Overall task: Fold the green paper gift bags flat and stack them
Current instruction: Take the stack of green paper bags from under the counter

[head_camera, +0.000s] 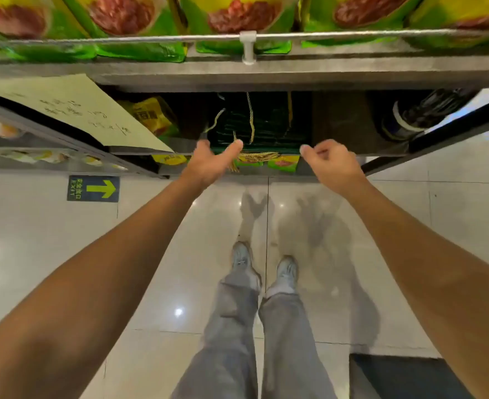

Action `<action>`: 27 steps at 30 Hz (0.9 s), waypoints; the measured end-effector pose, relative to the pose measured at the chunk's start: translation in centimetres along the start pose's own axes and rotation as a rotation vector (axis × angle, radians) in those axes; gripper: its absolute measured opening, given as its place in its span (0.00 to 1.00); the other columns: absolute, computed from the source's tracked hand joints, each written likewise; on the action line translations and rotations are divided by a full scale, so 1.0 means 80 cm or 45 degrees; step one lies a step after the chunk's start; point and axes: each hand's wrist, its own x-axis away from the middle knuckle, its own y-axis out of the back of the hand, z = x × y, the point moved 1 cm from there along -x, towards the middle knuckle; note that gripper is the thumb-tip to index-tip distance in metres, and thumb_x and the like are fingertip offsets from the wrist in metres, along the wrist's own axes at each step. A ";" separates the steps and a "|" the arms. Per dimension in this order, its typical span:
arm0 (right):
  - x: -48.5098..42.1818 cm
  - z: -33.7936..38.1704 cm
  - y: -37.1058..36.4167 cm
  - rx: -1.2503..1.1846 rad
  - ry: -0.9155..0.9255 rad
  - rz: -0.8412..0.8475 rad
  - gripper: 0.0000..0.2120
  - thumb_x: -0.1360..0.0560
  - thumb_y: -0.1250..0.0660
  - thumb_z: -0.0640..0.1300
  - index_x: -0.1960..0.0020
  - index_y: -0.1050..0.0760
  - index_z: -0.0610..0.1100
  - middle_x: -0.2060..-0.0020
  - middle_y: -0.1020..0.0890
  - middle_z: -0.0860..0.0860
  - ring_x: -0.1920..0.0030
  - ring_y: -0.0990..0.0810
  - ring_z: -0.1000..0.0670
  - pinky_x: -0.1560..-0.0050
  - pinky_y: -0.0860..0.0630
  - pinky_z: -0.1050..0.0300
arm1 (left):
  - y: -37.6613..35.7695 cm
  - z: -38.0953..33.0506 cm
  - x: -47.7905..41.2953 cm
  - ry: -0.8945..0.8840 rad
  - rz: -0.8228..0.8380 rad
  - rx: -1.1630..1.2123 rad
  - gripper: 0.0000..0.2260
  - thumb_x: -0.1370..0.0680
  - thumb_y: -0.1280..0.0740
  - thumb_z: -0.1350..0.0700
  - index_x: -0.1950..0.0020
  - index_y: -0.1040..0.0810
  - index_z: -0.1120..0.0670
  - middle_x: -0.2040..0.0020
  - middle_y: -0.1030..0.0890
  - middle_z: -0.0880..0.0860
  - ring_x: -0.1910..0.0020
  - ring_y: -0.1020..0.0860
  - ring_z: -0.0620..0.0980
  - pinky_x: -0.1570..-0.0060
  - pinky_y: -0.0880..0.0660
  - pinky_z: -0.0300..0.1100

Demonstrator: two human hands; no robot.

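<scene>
A dark sign set on the tiled floor shows a yellow-green arrow pointing toward the right of the picture. Beside the arrow, turned sideways, stand the word "EXIT" and a line of Chinese characters that reads as 安全出口. A pale paper sheet on the shelf carries dark handwriting, and a yellow packet beside it bears printed characters, both too blurred to read.
</scene>
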 end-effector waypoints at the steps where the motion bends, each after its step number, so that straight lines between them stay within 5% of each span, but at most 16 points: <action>1: -0.016 -0.001 -0.005 -0.040 -0.028 -0.017 0.30 0.20 0.39 0.65 0.32 0.29 0.42 0.47 0.18 0.45 0.43 0.22 0.45 0.47 0.28 0.52 | -0.002 -0.003 -0.014 0.007 -0.030 0.035 0.47 0.26 0.32 0.31 0.18 0.45 0.57 0.20 0.38 0.55 0.22 0.37 0.56 0.24 0.38 0.51; 4: -0.066 -0.010 -0.017 -0.197 -0.161 -0.042 0.38 0.24 0.37 0.70 0.28 0.32 0.41 0.37 0.22 0.45 0.34 0.26 0.44 0.41 0.32 0.54 | -0.005 -0.024 -0.059 0.097 -0.048 0.077 0.51 0.27 0.34 0.28 0.17 0.49 0.57 0.18 0.43 0.56 0.20 0.42 0.57 0.23 0.43 0.51; 7: -0.109 -0.013 -0.026 -0.425 -0.286 -0.051 0.44 0.32 0.33 0.76 0.31 0.27 0.43 0.39 0.21 0.48 0.37 0.24 0.45 0.36 0.31 0.55 | -0.004 -0.043 -0.091 0.177 -0.012 0.218 0.58 0.35 0.31 0.23 0.17 0.48 0.53 0.18 0.42 0.54 0.19 0.43 0.58 0.21 0.45 0.54; 10: -0.143 -0.009 -0.026 -0.509 -0.408 0.046 0.65 0.48 0.35 0.86 0.24 0.35 0.45 0.30 0.27 0.48 0.31 0.28 0.43 0.27 0.32 0.45 | 0.001 -0.048 -0.121 0.202 0.031 0.380 0.60 0.43 0.26 0.23 0.18 0.42 0.51 0.21 0.35 0.52 0.22 0.36 0.55 0.23 0.40 0.49; 14: -0.176 -0.001 -0.034 -0.570 -0.273 0.199 0.51 0.31 0.38 0.78 0.18 0.47 0.51 0.19 0.41 0.50 0.21 0.41 0.43 0.22 0.43 0.43 | -0.002 -0.046 -0.158 0.258 -0.043 0.436 0.71 0.60 0.20 0.27 0.21 0.36 0.50 0.25 0.29 0.51 0.28 0.30 0.54 0.26 0.34 0.48; 16: -0.188 0.002 -0.041 -0.611 -0.252 0.189 0.51 0.31 0.37 0.77 0.18 0.48 0.52 0.19 0.42 0.50 0.20 0.42 0.44 0.21 0.44 0.43 | -0.007 -0.042 -0.169 0.220 -0.041 0.447 0.70 0.59 0.18 0.29 0.22 0.37 0.53 0.25 0.29 0.52 0.28 0.29 0.55 0.26 0.34 0.50; 20: -0.213 -0.013 -0.055 -0.746 -0.261 0.229 0.61 0.46 0.29 0.81 0.21 0.39 0.55 0.24 0.32 0.52 0.24 0.33 0.46 0.23 0.39 0.41 | -0.017 -0.033 -0.174 0.228 -0.058 0.260 0.68 0.47 0.25 0.25 0.18 0.49 0.55 0.19 0.41 0.55 0.21 0.41 0.58 0.21 0.45 0.53; 22: -0.207 -0.009 -0.053 -0.762 -0.280 0.245 0.55 0.39 0.29 0.77 0.21 0.39 0.52 0.25 0.30 0.51 0.25 0.32 0.46 0.23 0.40 0.40 | -0.023 -0.028 -0.179 0.241 -0.065 0.280 0.61 0.37 0.27 0.27 0.17 0.52 0.56 0.18 0.44 0.56 0.20 0.45 0.57 0.22 0.47 0.52; 24: -0.209 -0.013 -0.054 -0.716 -0.288 0.247 0.53 0.36 0.30 0.76 0.20 0.41 0.51 0.23 0.33 0.50 0.23 0.35 0.45 0.22 0.42 0.40 | -0.024 -0.022 -0.178 0.278 -0.087 0.294 0.61 0.38 0.26 0.27 0.17 0.51 0.56 0.18 0.43 0.55 0.19 0.45 0.57 0.22 0.48 0.52; 27: -0.210 -0.015 -0.056 -0.723 -0.319 0.264 0.62 0.46 0.27 0.79 0.20 0.40 0.51 0.23 0.32 0.50 0.23 0.35 0.44 0.23 0.40 0.40 | -0.024 -0.012 -0.182 0.307 -0.057 0.349 0.66 0.45 0.24 0.24 0.18 0.49 0.52 0.19 0.40 0.56 0.21 0.41 0.58 0.21 0.44 0.55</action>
